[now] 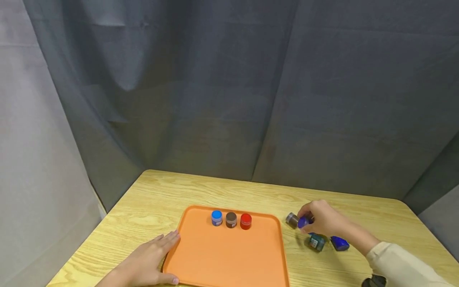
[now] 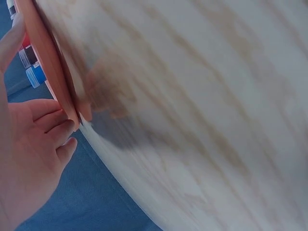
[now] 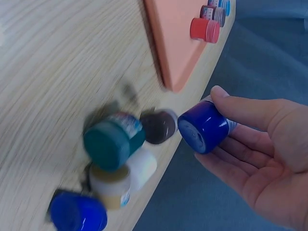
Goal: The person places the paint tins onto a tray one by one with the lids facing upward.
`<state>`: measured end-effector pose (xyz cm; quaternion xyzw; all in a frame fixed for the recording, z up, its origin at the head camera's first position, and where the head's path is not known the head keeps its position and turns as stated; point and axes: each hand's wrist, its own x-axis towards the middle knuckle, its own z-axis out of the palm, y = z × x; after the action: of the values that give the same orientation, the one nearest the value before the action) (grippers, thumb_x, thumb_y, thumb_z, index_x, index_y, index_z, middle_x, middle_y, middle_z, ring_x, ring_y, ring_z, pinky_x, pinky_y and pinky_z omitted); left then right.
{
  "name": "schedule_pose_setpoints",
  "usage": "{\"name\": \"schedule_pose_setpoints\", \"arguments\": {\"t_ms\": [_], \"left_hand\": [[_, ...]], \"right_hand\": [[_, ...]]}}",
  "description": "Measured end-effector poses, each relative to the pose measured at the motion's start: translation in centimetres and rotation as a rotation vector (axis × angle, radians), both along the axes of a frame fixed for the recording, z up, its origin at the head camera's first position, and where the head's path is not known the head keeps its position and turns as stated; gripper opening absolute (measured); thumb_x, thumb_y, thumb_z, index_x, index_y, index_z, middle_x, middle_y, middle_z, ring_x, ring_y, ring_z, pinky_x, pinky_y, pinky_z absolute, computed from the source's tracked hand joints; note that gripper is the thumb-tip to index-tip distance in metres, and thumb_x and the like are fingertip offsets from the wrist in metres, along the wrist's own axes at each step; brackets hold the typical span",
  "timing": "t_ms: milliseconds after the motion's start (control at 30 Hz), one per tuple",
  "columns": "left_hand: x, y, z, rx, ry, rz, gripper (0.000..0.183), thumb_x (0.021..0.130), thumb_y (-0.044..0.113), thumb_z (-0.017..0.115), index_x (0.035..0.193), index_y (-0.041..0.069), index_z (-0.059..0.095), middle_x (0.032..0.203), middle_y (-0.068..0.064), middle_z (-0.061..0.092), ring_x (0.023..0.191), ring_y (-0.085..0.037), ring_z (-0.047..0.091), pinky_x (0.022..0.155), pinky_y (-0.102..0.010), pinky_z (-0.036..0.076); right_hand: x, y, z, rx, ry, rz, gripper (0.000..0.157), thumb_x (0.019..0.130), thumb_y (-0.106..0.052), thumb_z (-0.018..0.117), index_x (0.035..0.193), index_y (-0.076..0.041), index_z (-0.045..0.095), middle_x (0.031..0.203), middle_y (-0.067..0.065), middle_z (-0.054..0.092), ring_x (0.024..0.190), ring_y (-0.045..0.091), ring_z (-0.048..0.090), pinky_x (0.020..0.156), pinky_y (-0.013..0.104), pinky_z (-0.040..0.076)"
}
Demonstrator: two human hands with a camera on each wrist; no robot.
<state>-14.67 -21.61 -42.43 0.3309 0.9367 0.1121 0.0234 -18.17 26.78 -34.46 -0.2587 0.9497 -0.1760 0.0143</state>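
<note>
Between thumb and fingers my right hand (image 1: 320, 218) pinches a dark blue paint jar (image 3: 204, 126), lifted and tilted beside the other jars. Close to it in the right wrist view are a dark green jar (image 3: 108, 144), a dark brown jar (image 3: 159, 126), a yellowish-brown jar (image 3: 111, 186), a white jar (image 3: 142, 168) and another blue jar (image 3: 77, 211). On the left rim of an orange tray (image 1: 229, 255) rests my left hand (image 1: 147, 259), fingers extended and thumb at the near corner. Along the tray's far side stand a light blue jar (image 1: 216, 218), a brown jar (image 1: 231, 219) and a red jar (image 1: 245, 221).
The wooden table (image 1: 322, 199) has rounded far corners. Behind it hangs a dark grey curtain (image 1: 229, 99), with a pale panel (image 1: 39, 159) at the left. A small black object (image 1: 373, 280) shows by the right sleeve.
</note>
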Motion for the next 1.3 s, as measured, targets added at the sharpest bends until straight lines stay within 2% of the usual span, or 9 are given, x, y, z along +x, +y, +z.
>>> {"name": "schedule_pose_setpoints", "arguments": {"t_ms": [300, 433, 667, 967, 1167, 1300], "left_hand": [[0.0, 0.0, -0.2, 0.001, 0.03, -0.014, 0.104, 0.076, 0.078, 0.053, 0.144, -0.001, 0.041, 0.149, -0.018, 0.044, 0.134, -0.031, 0.048, 0.104, -0.052, 0.044], [-0.1, 0.1, -0.2, -0.003, 0.026, -0.011, 0.104, 0.076, 0.078, 0.052, 0.144, 0.0, 0.041, 0.15, -0.017, 0.043, 0.135, -0.031, 0.048, 0.104, -0.052, 0.044], [-0.1, 0.1, -0.2, 0.004, 0.026, -0.017, 0.103, 0.076, 0.078, 0.052, 0.144, 0.0, 0.042, 0.15, -0.017, 0.044, 0.135, -0.031, 0.048, 0.104, -0.052, 0.044], [-0.2, 0.0, -0.3, 0.005, 0.036, -0.029, 0.102, 0.078, 0.076, 0.053, 0.143, -0.001, 0.042, 0.149, -0.018, 0.044, 0.134, -0.032, 0.049, 0.104, -0.052, 0.045], [-0.3, 0.0, -0.3, 0.004, 0.033, -0.034, 0.101, 0.078, 0.076, 0.053, 0.144, -0.001, 0.042, 0.149, -0.017, 0.044, 0.134, -0.031, 0.049, 0.104, -0.052, 0.044], [-0.2, 0.0, -0.2, 0.013, 0.035, -0.04, 0.1, 0.079, 0.075, 0.053, 0.143, -0.001, 0.042, 0.149, -0.017, 0.044, 0.133, -0.032, 0.049, 0.103, -0.052, 0.044]], "right_hand": [[-2.0, -3.4, -1.4, -0.054, 0.034, 0.011, 0.029, 0.072, -0.016, 0.083, 0.096, -0.003, 0.074, 0.086, 0.004, 0.074, 0.071, 0.007, 0.065, 0.06, 0.016, 0.051], [-2.9, -4.6, -2.4, -0.123, -0.015, -0.005, 0.031, 0.072, -0.019, 0.084, 0.096, -0.003, 0.074, 0.088, 0.007, 0.075, 0.073, 0.013, 0.069, 0.063, 0.019, 0.055], [-3.8, -6.0, -4.2, -0.266, -0.083, -0.001, 0.03, 0.073, -0.014, 0.083, 0.096, 0.002, 0.073, 0.09, 0.013, 0.075, 0.08, 0.023, 0.071, 0.069, 0.028, 0.06], [-4.2, -7.5, -5.9, -0.386, -0.151, -0.12, 0.032, 0.072, -0.011, 0.084, 0.098, 0.003, 0.072, 0.093, 0.017, 0.074, 0.084, 0.026, 0.072, 0.073, 0.032, 0.06], [-4.4, -7.7, -6.8, -0.474, -0.243, -0.159, 0.034, 0.072, -0.009, 0.083, 0.101, 0.005, 0.07, 0.097, 0.02, 0.073, 0.088, 0.027, 0.072, 0.078, 0.032, 0.06], [-4.4, -7.6, -7.0, -0.491, -0.277, -0.18, 0.033, 0.073, -0.008, 0.083, 0.101, 0.003, 0.07, 0.098, 0.017, 0.073, 0.09, 0.026, 0.071, 0.081, 0.033, 0.059]]}}
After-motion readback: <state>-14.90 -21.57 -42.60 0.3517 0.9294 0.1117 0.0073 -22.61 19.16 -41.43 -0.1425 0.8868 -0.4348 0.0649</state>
